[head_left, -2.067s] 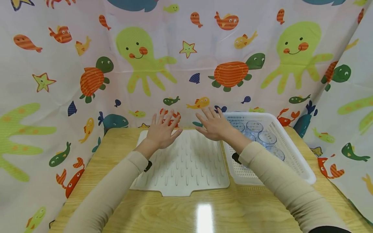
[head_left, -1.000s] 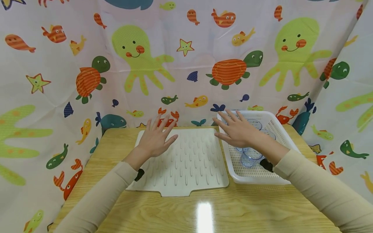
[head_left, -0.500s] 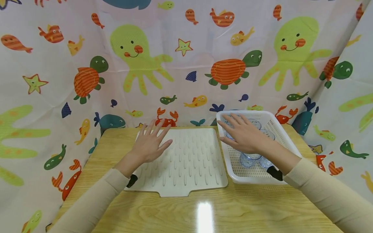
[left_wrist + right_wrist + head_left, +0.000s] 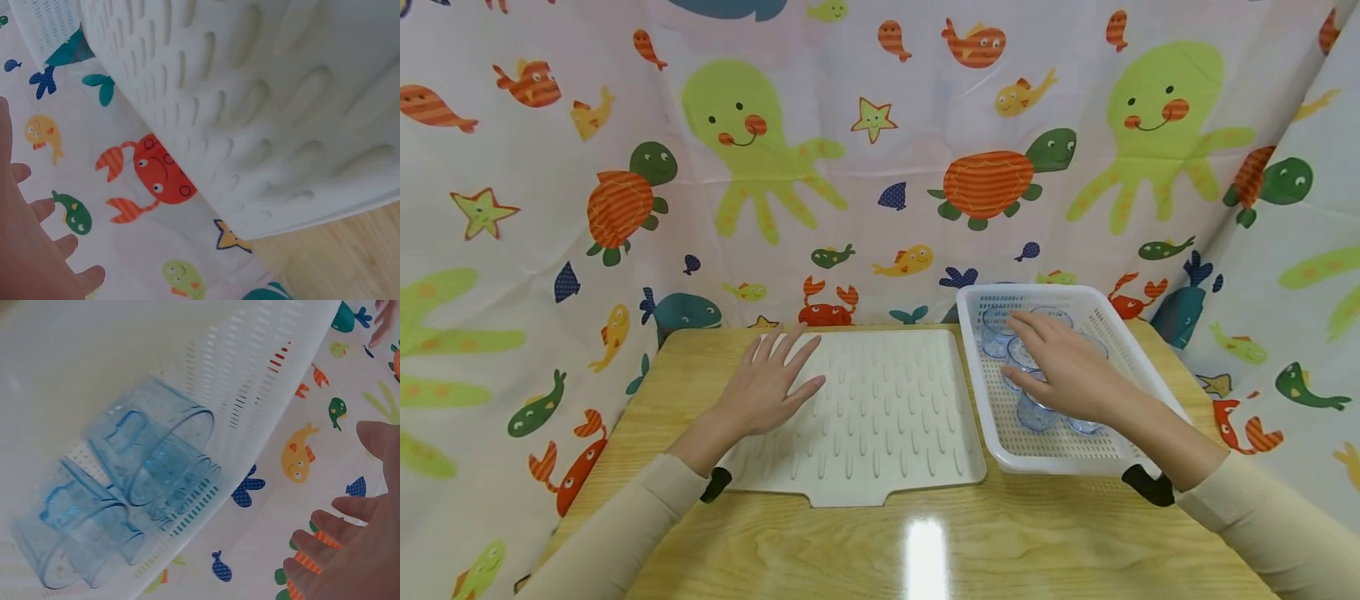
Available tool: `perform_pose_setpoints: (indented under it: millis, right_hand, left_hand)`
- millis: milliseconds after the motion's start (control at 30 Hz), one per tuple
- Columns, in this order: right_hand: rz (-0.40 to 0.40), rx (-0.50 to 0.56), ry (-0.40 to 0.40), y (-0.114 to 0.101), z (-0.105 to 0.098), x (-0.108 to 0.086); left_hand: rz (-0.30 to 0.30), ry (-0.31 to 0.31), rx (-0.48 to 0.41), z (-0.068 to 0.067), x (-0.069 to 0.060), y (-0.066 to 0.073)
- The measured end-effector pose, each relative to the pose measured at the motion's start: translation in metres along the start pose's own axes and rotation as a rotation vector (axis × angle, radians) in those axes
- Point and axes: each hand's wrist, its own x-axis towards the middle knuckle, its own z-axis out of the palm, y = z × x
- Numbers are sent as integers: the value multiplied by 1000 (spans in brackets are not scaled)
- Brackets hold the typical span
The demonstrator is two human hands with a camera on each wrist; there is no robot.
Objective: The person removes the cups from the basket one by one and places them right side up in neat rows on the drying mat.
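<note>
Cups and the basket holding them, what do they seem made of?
The cups look glossy, bluish and see-through: plastic or glass, I can't tell which. The basket seems smooth white plastic, likely moulded, given its regular slots.

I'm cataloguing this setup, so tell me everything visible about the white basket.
The white basket looks like plastic: roughly rectangular, with rounded corners, a smooth rim and small slots piercing its walls and base. It sits open side up on the wood-grain table, just right of the ridged draining board. Several clear blue tumblers stand inside it. The right hand hovers over it; no contact shows.
</note>
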Motion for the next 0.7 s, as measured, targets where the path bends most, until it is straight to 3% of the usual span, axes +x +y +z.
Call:
perform_pose_setpoints:
  millis: [233,400,700]
  right_hand:
    - [116,155,51,11,3,-21]
    - [155,237,77,18,6,-37]
    - [204,267,101,22,20,-52]
  left_hand:
    - [-20,18,-19,7,-17,-11]
    - [-45,12,-32,13,-24,-19]
    - [-78,18,-76,23,-41,-34]
